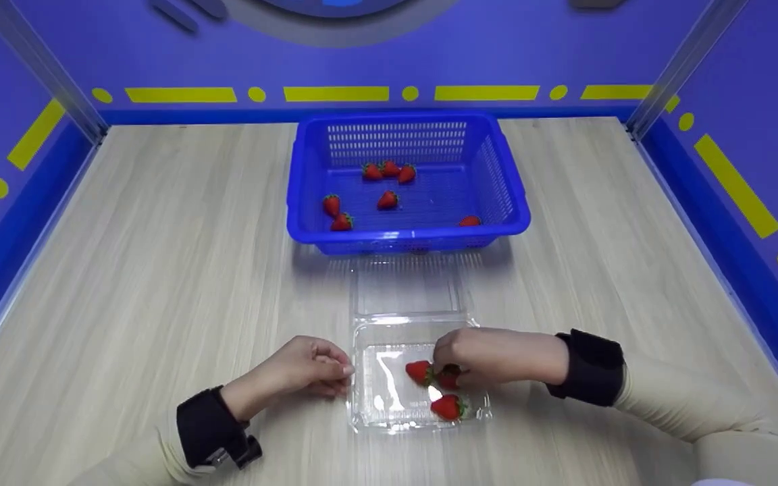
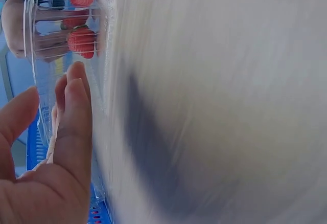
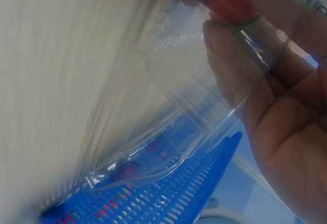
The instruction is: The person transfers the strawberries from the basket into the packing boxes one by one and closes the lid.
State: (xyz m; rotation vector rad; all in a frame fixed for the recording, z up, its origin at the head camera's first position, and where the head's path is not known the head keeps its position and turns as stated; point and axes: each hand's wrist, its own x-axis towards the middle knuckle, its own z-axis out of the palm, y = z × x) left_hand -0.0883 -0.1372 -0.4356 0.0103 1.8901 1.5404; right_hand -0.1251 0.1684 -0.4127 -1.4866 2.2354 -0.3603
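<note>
A: Leftmost?

B: Left hand (image 1: pixel 315 368). Fingers loosely extended, thumb apart, grasping nothing; beside the clear tray's (image 1: pixel 377 368) left wall, contact uncertain.

A: In the tray, on the desk (image 1: pixel 193 270)?

B: Loose strawberry (image 1: pixel 418 372), tip left, leafy end toward the right fingers. Then the front strawberry (image 1: pixel 444 407), nearer the person, long axis roughly crosswise, tip left.

A: Further right?

B: Pinched strawberry (image 1: pixel 448 381), right of the loose one, in the right hand's (image 1: pixel 473 356) fingers. Its axis: mostly hidden.

A: Nearer hand?

B: Right; left sits across the tray.
</note>
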